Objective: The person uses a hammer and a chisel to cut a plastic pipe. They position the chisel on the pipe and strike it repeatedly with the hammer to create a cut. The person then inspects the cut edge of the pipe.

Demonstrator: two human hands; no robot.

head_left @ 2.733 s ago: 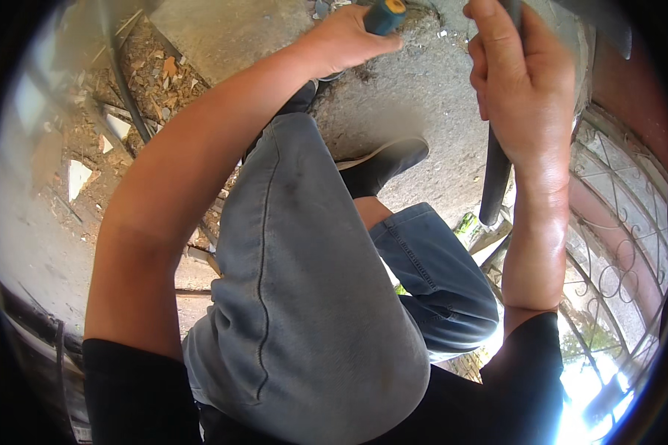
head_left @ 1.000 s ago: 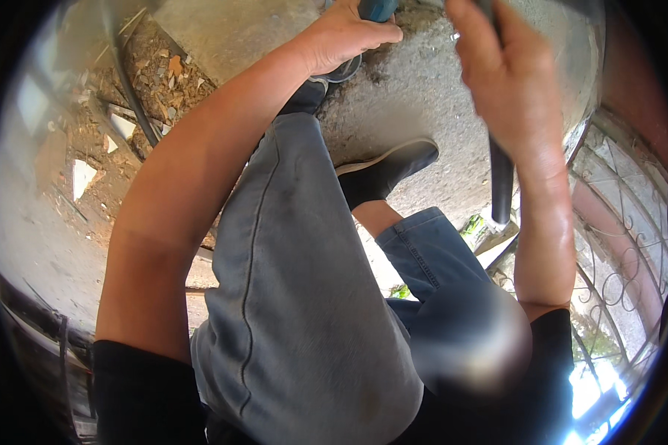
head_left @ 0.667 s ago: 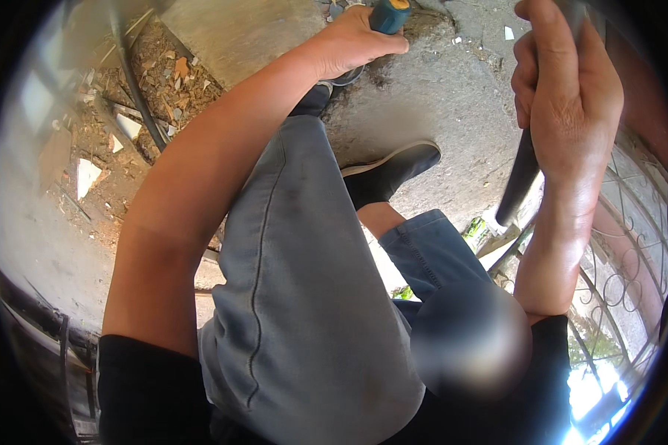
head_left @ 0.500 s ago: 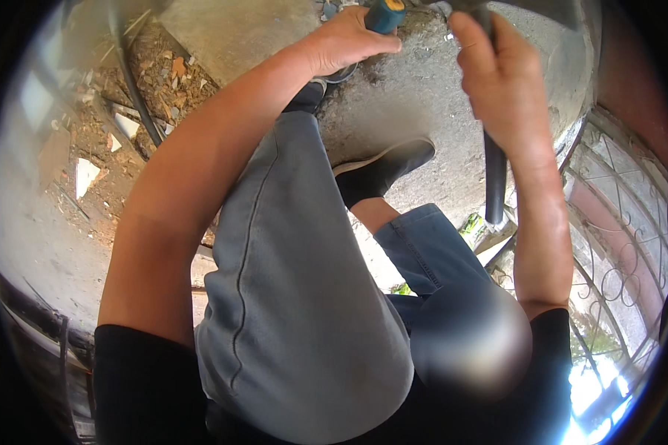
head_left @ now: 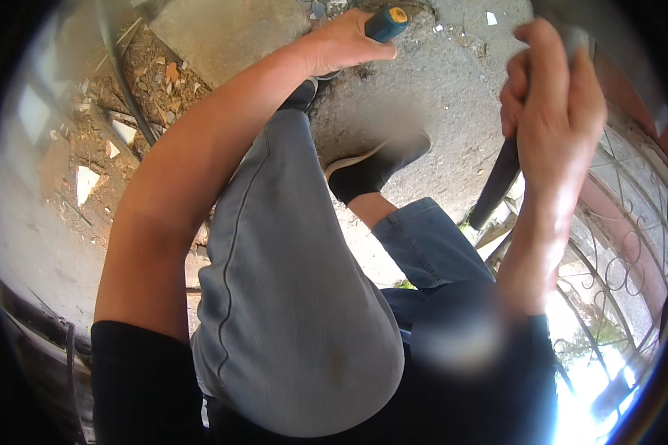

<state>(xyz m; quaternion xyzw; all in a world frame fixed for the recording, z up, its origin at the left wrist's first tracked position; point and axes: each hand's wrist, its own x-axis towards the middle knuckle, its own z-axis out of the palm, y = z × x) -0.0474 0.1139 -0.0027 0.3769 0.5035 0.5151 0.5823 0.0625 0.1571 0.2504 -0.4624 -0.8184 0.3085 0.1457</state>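
My left hand (head_left: 345,44) is wrapped round a teal tool handle (head_left: 386,24) with a yellow end, which points up and to the right. The tool's shaft and tip are hidden by the hand, so I cannot tell its exact kind. At the upper right, my right hand (head_left: 557,89) grips a hammer (head_left: 496,182) by its black handle. The hammer's handle slants down and left below the fist, while its head is dark and blurred near the top edge. The two hands are well apart, with the rough concrete floor (head_left: 456,96) beneath them.
Wood chips and white shards (head_left: 87,182) litter the ground at left, beside a dark hose or bar (head_left: 122,74). A flat slab (head_left: 223,37) lies beyond. My black shoe (head_left: 382,167) rests below the hands. A curled metal grille (head_left: 623,215) stands at right.
My right hand has moved right with the hammer, and the handle's lower end has swung leftward. The left hand has barely shifted; the teal handle tilts more to the right.
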